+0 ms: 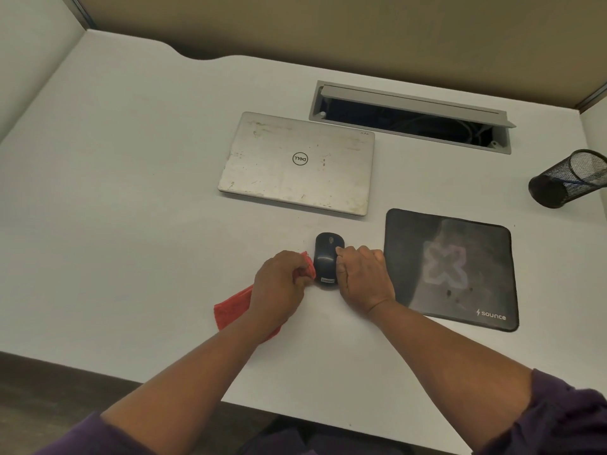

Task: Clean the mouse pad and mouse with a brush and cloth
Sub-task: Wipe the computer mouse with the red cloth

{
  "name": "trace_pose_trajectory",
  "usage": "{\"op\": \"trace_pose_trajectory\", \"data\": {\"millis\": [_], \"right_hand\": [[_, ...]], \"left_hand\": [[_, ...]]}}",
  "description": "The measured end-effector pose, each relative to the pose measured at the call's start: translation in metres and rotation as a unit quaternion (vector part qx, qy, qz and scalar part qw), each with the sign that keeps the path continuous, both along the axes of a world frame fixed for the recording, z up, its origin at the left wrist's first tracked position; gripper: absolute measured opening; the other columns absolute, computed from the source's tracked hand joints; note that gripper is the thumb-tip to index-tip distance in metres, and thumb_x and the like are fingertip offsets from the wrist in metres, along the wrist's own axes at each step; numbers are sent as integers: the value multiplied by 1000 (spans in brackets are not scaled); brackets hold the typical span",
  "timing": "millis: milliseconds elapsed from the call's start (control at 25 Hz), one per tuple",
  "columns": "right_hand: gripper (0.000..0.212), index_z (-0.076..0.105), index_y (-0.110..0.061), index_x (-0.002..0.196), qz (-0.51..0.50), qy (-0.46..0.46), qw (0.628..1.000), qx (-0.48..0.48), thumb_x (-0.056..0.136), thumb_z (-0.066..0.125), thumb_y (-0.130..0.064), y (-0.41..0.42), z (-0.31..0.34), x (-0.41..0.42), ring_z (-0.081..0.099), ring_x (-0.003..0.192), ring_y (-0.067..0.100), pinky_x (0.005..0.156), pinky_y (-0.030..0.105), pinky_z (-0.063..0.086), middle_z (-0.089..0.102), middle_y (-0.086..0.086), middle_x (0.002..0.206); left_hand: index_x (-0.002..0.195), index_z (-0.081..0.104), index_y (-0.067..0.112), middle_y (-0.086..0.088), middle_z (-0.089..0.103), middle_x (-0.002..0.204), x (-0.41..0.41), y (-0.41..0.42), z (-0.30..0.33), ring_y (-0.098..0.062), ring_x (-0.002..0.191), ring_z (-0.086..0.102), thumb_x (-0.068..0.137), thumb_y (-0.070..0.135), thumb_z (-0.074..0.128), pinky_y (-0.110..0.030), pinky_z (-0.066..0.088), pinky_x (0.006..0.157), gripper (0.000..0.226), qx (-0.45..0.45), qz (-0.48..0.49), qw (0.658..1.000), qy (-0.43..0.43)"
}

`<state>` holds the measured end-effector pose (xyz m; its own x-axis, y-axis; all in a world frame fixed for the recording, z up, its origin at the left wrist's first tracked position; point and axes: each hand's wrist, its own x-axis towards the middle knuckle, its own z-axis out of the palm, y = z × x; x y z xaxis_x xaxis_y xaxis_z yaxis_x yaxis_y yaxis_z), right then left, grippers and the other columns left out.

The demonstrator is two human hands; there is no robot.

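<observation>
A dark mouse [325, 257] sits on the white desk [131, 192], just left of the black mouse pad [450, 267]. My right hand [363, 277] grips the mouse from its right side, fingers curled against it. My left hand [279, 284] holds a bunched red cloth [230, 310] and presses it against the mouse's left side. The rest of the cloth trails back under my left wrist. The mouse pad lies flat with a faded cross print and a few dark specks. No brush shows in view.
A closed silver laptop [295, 162] lies behind the mouse. An open cable tray [410, 119] is set into the desk at the back right. A black mesh pen cup [568, 178] lies tipped at the right edge. Partition walls enclose the desk.
</observation>
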<state>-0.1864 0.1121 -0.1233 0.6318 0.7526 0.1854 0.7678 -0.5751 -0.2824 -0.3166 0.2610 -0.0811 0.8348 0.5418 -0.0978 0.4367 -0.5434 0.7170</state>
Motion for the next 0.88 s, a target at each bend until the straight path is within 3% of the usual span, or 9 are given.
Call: {"op": "trace_pose_trajectory", "data": {"millis": [120, 200, 320, 440, 600, 880], "right_hand": [[29, 56, -15, 107, -2, -6, 1000, 4, 98, 32, -29, 0, 1, 0, 51, 72, 28, 74, 38, 27, 60, 4, 82], [28, 55, -16, 107, -4, -6, 1000, 11, 98, 32, -29, 0, 1, -1, 51, 72, 28, 74, 39, 28, 60, 4, 81], [31, 58, -14, 107, -2, -3, 1000, 18, 98, 32, -29, 0, 2, -1, 52, 73, 29, 75, 41, 34, 61, 5, 82], [29, 58, -13, 103, 5, -13, 1000, 24, 97, 33, -28, 0, 1, 0, 52, 71, 30, 74, 40, 28, 61, 5, 80], [27, 57, -13, 101, 9, -10, 999, 29, 96, 34, -27, -1, 2, 0, 52, 70, 30, 73, 39, 26, 60, 4, 80], [27, 58, -12, 101, 12, -2, 999, 35, 95, 36, -26, 0, 2, 0, 53, 70, 31, 73, 41, 28, 60, 5, 80]], "left_hand": [[94, 71, 30, 18, 68, 92, 10, 6, 4, -1, 82, 64, 86, 18, 76, -21, 50, 82, 15, -71, 85, 993, -38], [101, 74, 26, 18, 68, 96, 20, 7, 8, 0, 86, 62, 89, 18, 72, -16, 47, 83, 15, -55, 48, 995, -66], [97, 72, 22, 11, 69, 91, 33, 7, 12, -9, 82, 58, 91, 13, 65, -26, 49, 77, 13, 5, -42, 998, -45], [92, 72, 21, 13, 66, 86, 44, 14, 12, -10, 81, 54, 92, 9, 61, -29, 47, 77, 17, 33, -86, 996, 1], [100, 75, 18, -1, 73, 104, 62, 20, 14, -25, 93, 61, 94, 8, 56, -34, 48, 84, 23, 46, -105, 992, 56], [109, 74, 20, -2, 64, 110, 79, 24, 14, -26, 103, 56, 97, 12, 53, -43, 50, 88, 25, 39, -110, 986, 117]]}}
